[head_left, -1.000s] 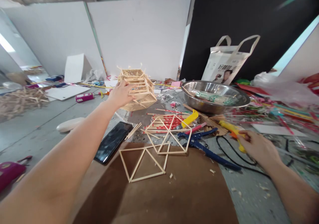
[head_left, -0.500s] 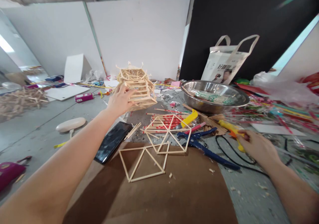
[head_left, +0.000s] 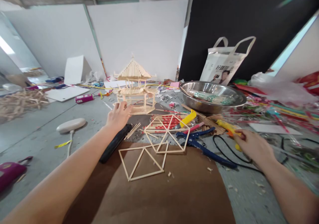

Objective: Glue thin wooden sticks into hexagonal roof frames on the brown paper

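A model pavilion of pale wooden sticks (head_left: 134, 69), with a two-tiered roof, stands upright near the middle. My left hand (head_left: 118, 116) grips the near left side of its base, fingers curled; some fingertips are hidden. On the right, my right hand (head_left: 255, 146) is wrapped around a yellow hot glue gun (head_left: 226, 125), its nozzle end pointing left. Between the hands lies a spoked hexagon of sticks (head_left: 168, 130), partly over red-wrapped stick packets (head_left: 159, 121). Closer to me, another stick frame (head_left: 147, 175) rests on a brown board (head_left: 189, 190).
A black phone (head_left: 114, 146) lies under my left wrist. Blue-handled cutters (head_left: 211, 154) and a yellow-handled knife (head_left: 189, 117) lie centre right. Behind them stand a steel basin (head_left: 193, 99) and a white tote bag (head_left: 218, 63). A black cord (head_left: 216, 144) loops beside my right hand.
The pavilion has gone from tilted, its underside frame towards me, to upright on the floor. My left hand has come down with it. My right hand still holds the glue gun.
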### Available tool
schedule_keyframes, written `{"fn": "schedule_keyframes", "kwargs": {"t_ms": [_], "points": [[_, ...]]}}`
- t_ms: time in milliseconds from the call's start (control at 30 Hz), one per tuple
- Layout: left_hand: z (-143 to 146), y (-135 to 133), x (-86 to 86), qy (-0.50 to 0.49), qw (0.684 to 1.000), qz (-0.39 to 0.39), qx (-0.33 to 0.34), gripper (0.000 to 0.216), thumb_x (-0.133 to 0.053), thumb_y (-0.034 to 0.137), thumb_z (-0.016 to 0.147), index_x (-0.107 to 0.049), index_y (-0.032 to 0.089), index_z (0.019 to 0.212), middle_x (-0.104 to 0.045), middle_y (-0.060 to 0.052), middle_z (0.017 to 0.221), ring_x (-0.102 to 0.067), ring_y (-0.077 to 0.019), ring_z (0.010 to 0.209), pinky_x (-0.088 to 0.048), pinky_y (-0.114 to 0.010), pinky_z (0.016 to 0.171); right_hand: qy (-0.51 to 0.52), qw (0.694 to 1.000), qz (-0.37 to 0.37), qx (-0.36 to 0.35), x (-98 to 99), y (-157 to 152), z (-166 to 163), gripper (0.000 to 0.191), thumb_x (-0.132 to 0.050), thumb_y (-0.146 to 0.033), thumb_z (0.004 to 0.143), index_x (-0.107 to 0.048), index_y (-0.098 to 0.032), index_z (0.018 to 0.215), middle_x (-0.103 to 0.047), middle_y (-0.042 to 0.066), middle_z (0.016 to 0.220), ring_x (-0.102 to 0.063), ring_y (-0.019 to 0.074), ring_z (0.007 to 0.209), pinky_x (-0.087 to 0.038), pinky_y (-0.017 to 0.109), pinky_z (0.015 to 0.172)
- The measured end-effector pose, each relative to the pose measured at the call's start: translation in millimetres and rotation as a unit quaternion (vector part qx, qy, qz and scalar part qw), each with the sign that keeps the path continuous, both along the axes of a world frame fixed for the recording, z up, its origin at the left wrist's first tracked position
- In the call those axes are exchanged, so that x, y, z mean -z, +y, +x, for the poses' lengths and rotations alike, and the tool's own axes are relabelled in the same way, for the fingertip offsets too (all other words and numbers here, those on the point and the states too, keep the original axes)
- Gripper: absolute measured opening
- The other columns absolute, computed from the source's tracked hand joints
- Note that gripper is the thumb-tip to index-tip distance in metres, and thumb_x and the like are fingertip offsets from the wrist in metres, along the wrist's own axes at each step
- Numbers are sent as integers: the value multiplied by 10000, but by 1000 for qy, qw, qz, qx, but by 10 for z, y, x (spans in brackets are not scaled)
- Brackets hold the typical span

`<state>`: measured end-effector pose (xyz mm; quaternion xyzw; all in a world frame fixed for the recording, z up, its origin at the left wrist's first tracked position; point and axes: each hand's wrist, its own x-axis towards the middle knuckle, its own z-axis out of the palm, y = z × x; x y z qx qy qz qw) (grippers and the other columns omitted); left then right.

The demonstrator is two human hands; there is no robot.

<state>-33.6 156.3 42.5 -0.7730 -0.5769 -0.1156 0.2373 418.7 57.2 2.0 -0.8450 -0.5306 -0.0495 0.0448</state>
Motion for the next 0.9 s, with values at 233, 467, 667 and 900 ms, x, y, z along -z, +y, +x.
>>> {"fn": "schedule_keyframes", "kwargs": {"t_ms": [233, 467, 667, 900], "points": [[-102, 159, 147, 30, 998, -49, -20, 341, -453, 256, 747, -434, 271, 1087, -387, -89, 1088, -393, -261, 992, -458, -344, 646, -3, 1000, 13, 1, 5, 3, -15, 367, -333, -386, 749, -510, -189, 1003, -608, 91, 880, -554, 230, 812, -383, 291, 651], [-202, 271, 251, 33, 995, -97, -23, 298, -422, 264, 766, -454, 259, 1062, -389, -89, 1085, -421, -242, 996, -441, -355, 715, -6, 1000, 20, -6, 5, 2, -16, 362, -333, -388, 754, -524, -188, 988, -613, 88, 892, -554, 225, 821, -383, 291, 667], [-224, 317, 292, 29, 992, -122, -13, 265, -359, 257, 789, -494, 250, 1017, -394, -79, 1059, -448, -222, 975, -436, -345, 729, -12, 1000, 7, 8, -28, 9, -56, 369, -331, -388, 755, -524, -187, 996, -615, 90, 891, -560, 221, 816, -390, 285, 655], [-247, 256, 197, 31, 989, -144, 22, 308, -387, 247, 763, -485, 245, 1056, -428, -66, 1083, -465, -209, 967, -408, -331, 798, -52, 998, 35, 29, -86, -14, -132, 347, -342, -390, 741, -575, -201, 915, -621, 107, 880, -541, 264, 820, -384, 321, 615]]}}
